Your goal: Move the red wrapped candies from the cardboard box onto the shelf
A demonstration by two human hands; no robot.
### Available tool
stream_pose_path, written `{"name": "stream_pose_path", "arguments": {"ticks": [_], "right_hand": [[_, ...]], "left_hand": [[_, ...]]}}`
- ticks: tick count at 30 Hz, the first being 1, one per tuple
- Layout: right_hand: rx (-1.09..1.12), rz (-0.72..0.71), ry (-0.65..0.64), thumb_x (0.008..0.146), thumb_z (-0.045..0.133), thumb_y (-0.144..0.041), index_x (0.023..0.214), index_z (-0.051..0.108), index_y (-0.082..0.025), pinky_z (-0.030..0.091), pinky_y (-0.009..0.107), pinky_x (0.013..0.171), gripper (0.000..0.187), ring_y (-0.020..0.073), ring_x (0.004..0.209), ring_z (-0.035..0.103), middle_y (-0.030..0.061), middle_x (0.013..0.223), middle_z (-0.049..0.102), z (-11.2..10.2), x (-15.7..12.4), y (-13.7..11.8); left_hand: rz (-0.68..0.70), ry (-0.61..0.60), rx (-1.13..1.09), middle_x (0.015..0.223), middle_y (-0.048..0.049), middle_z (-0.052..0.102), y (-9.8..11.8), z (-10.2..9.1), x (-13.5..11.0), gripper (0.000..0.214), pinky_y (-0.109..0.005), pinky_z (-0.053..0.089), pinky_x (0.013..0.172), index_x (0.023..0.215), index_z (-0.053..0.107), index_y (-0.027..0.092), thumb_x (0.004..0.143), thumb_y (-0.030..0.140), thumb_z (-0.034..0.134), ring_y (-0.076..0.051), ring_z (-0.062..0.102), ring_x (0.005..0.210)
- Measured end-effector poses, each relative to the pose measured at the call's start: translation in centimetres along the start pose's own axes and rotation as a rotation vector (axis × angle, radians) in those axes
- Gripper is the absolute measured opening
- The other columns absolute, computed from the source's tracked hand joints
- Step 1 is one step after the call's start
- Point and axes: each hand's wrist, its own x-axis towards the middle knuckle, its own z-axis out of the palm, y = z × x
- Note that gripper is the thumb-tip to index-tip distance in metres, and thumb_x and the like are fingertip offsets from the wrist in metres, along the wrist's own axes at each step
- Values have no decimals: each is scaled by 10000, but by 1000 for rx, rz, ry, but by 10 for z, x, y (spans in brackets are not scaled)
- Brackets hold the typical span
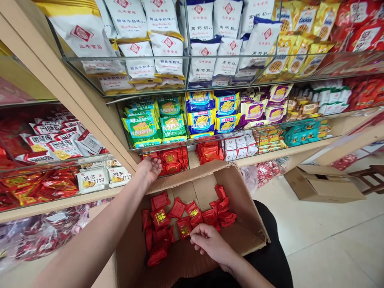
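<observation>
My left hand (152, 167) is up at the low shelf bin, the arm stretched forward. Its fingers are loosely curled, their tips at the front edge of the shelf packets (172, 160). That red stack lies just right of the hand and a little beyond it. I cannot tell whether anything sits in the palm. Green packs (142, 128) fill the bin above.

Below, the box (240, 188) rests on my lap with its flaps open. The loose packets (192, 216) are scattered over the far half of its floor, in a band running left to right.

My right hand (210, 242) is down inside the box at the near side, knuckles up and fingertips drawn narrow. They touch the near edge of a gold-printed packet (184, 229), which lies just left of and ahead of the fingers. I cannot tell whether it is pinched. This hand is the nearer to the loose packets; the left is nearer the shelf. A floor box (324, 184) sits far right.
</observation>
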Motion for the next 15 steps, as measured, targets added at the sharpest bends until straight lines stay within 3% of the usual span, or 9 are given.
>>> {"name": "stream_pose_path", "arguments": {"ticks": [9,15], "right_hand": [[-16,28,-12,665,542,-293,726,536,-148,341,185,463,157,78,542,505,-3,663,569,2,0,-1],[23,17,-6,663,541,-302,731,543,-150,340,184,466,167,79,548,507,-4,666,569,-1,0,0]], "left_hand": [[1,128,-183,842,-19,550,-2,5,-2,218,-238,455,557,954,511,132,813,282,441,-83,527,657],[64,95,-279,830,-15,555,-8,11,0,210,-216,456,528,956,513,125,814,264,443,-70,526,627]]}}
